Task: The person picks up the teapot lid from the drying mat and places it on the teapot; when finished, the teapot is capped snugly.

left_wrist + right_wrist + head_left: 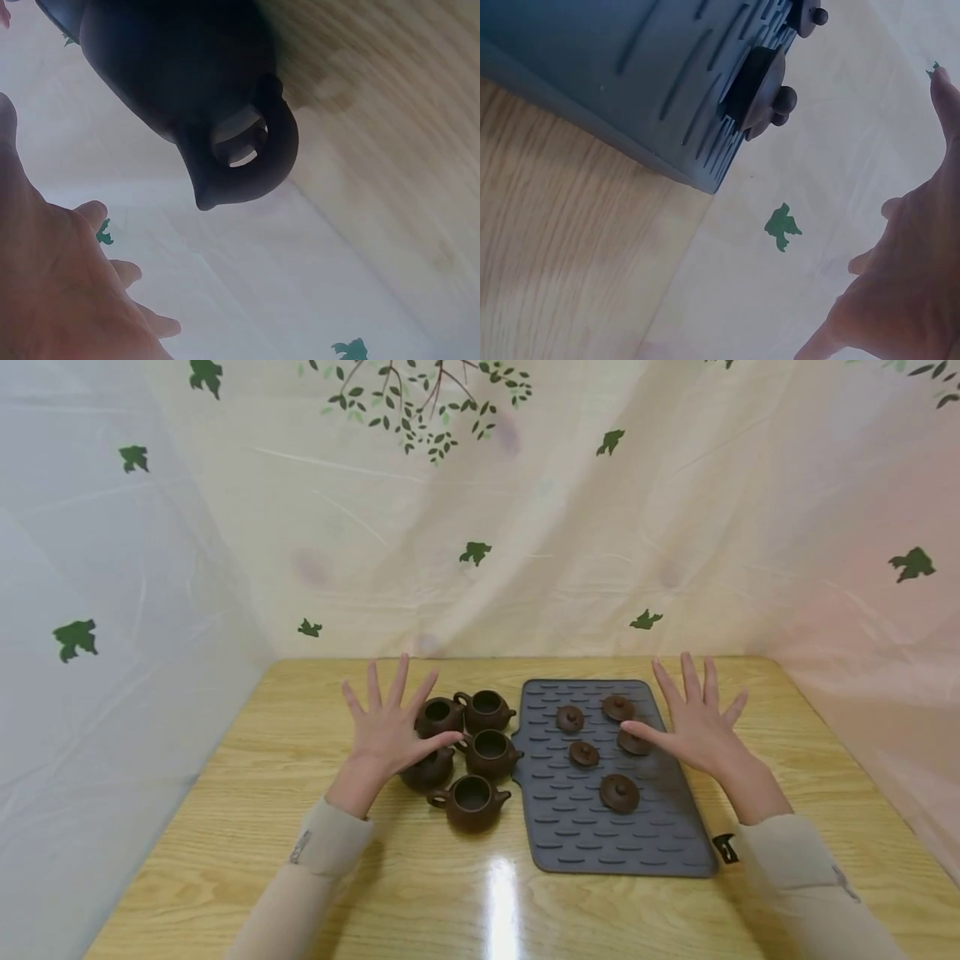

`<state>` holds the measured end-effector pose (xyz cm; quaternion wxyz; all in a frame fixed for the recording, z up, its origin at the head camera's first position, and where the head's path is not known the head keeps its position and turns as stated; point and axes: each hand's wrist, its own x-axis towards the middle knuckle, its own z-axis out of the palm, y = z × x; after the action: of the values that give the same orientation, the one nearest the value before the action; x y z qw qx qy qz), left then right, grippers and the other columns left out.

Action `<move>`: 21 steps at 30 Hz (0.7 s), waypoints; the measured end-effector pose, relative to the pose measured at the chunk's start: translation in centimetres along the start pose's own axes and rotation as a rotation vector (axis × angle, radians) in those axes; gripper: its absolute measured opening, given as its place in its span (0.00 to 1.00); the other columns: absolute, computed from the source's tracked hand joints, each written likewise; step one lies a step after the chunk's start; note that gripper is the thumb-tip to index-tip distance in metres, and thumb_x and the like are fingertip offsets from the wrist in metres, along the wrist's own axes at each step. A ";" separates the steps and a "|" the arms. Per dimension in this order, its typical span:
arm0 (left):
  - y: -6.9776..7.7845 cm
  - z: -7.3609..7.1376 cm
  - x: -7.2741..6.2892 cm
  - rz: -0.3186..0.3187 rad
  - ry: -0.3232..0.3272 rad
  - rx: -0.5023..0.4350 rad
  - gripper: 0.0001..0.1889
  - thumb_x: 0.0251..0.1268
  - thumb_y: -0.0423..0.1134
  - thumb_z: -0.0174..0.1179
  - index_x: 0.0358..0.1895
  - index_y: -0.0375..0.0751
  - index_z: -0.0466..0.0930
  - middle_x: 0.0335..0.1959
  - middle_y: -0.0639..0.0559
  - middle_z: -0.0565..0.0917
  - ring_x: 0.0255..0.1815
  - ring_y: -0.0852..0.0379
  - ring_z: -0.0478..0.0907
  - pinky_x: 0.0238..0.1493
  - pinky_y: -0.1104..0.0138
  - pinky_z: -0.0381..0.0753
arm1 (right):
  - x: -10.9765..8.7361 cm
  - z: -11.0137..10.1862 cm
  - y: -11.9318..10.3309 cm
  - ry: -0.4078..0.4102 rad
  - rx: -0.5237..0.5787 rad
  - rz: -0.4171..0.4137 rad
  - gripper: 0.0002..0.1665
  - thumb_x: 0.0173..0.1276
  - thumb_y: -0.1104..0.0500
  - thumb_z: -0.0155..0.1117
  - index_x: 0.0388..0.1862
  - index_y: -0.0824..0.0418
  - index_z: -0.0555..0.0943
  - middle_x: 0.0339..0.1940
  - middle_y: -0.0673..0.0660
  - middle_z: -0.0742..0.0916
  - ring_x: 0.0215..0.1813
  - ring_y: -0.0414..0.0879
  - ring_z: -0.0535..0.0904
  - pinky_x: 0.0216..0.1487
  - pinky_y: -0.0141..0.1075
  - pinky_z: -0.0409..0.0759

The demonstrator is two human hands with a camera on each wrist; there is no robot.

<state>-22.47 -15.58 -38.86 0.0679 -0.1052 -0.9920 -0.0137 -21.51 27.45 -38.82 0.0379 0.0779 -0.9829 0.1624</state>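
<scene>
With fingers spread wide, my left hand (386,735) hovers over the left side of a cluster of dark brown lidless teapots. Nearest me stands one teapot (472,814); another teapot (427,772) is partly hidden by the hand. A teapot's looped handle (281,157) looms close in the left wrist view. My right hand (697,735), its fingers also splayed, hangs above the right edge of a grey ridged mat (570,835). Several brown knobbed teapot lids lie there, including a large lid (620,795) and one lid (636,743) partly behind the right thumb. Both hands hold nothing.
Everything stands on a light wooden table (247,810). A pale cloth (360,560) printed with green leaves walls off the back and both sides. Beside the mat's lower right corner, a small black piece (725,848) shows at the right cuff.
</scene>
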 end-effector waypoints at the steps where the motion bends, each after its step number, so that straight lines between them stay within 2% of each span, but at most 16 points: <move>1: 0.0 0.0 -0.2 0.003 0.001 0.000 0.54 0.51 0.85 0.46 0.80 0.70 0.39 0.82 0.53 0.25 0.80 0.29 0.23 0.69 0.24 0.27 | -0.1 0.0 0.0 -0.003 0.000 0.001 0.65 0.63 0.23 0.56 0.83 0.45 0.32 0.81 0.60 0.27 0.78 0.65 0.13 0.58 0.84 0.20; 8: -0.3 0.0 -1.2 0.021 0.024 -0.016 0.54 0.50 0.84 0.48 0.81 0.68 0.43 0.83 0.52 0.29 0.80 0.29 0.23 0.70 0.24 0.29 | -0.4 0.1 0.0 -0.022 0.023 0.016 0.65 0.63 0.24 0.57 0.83 0.47 0.34 0.81 0.61 0.28 0.79 0.67 0.16 0.58 0.84 0.21; 16: -0.5 0.1 -2.2 0.036 0.012 -0.030 0.55 0.51 0.82 0.51 0.81 0.68 0.41 0.84 0.50 0.32 0.80 0.28 0.25 0.69 0.25 0.24 | -0.7 0.3 0.2 -0.058 0.047 0.028 0.65 0.63 0.25 0.57 0.83 0.48 0.34 0.81 0.62 0.28 0.78 0.69 0.17 0.59 0.83 0.21; 21: -0.5 0.1 -2.6 0.046 0.018 -0.026 0.55 0.51 0.82 0.51 0.80 0.70 0.38 0.84 0.51 0.31 0.80 0.27 0.27 0.69 0.25 0.26 | -0.9 0.4 0.3 -0.065 0.054 0.026 0.64 0.64 0.25 0.57 0.83 0.47 0.33 0.81 0.62 0.28 0.79 0.69 0.17 0.60 0.84 0.23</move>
<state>-20.02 -16.58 -39.31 0.0758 -0.1286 -0.9885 -0.0259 -20.65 27.71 -39.36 0.0017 0.0712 -0.9799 0.1865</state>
